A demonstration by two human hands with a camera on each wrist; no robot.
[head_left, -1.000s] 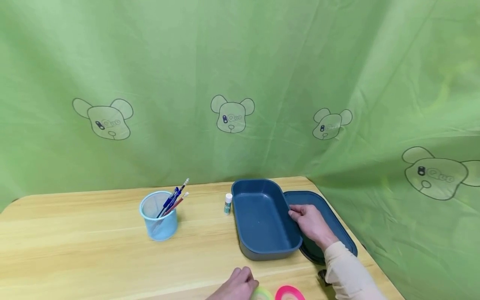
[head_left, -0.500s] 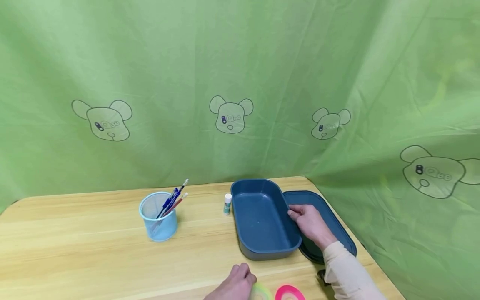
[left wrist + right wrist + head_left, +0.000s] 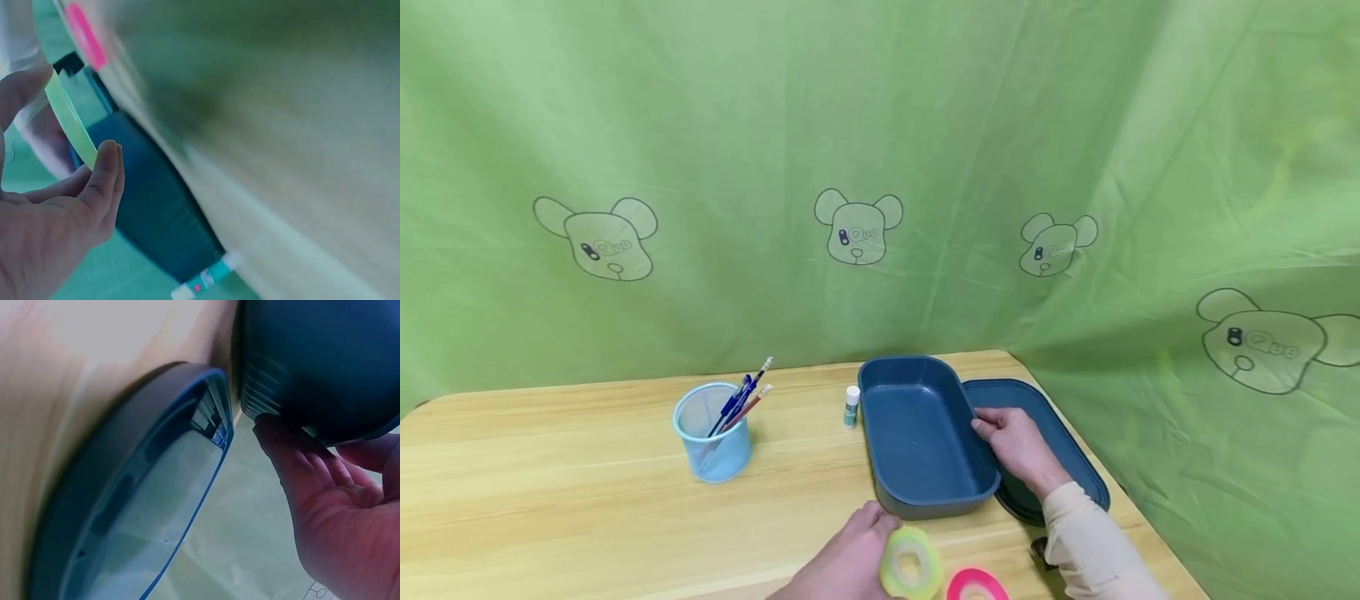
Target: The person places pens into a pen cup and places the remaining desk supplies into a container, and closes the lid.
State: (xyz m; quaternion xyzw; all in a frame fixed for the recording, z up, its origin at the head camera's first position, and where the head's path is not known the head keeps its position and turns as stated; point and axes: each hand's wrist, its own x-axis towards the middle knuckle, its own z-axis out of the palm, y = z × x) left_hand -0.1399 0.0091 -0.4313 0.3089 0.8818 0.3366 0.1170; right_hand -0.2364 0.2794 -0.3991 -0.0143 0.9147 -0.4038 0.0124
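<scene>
My left hand (image 3: pixel 850 554) pinches a yellow-green roll of tape (image 3: pixel 928 557) just in front of a dark blue box (image 3: pixel 917 442). Thumb and fingertips grip opposite sides of that tape (image 3: pixel 70 122) in the left wrist view, and it is off the table. A pink roll of tape (image 3: pixel 958 583) lies close by at the bottom edge of the head view. My right hand (image 3: pixel 1018 446) holds the right wall of the box, thumb inside the rim and fingers outside, as the right wrist view shows. Only bare floor shows inside the box.
The box's lid (image 3: pixel 1067 450) lies to its right, partly under my right forearm. A glue stick (image 3: pixel 851 408) stands left of the box. Farther left is a light blue mesh cup (image 3: pixel 718 458) with pens and pencils. A black object (image 3: pixel 1041 552) sits beside my sleeve.
My left hand has lifted the yellow-green tape and brought it forward toward the box, so more of the ring shows. My right hand keeps its hold on the box.
</scene>
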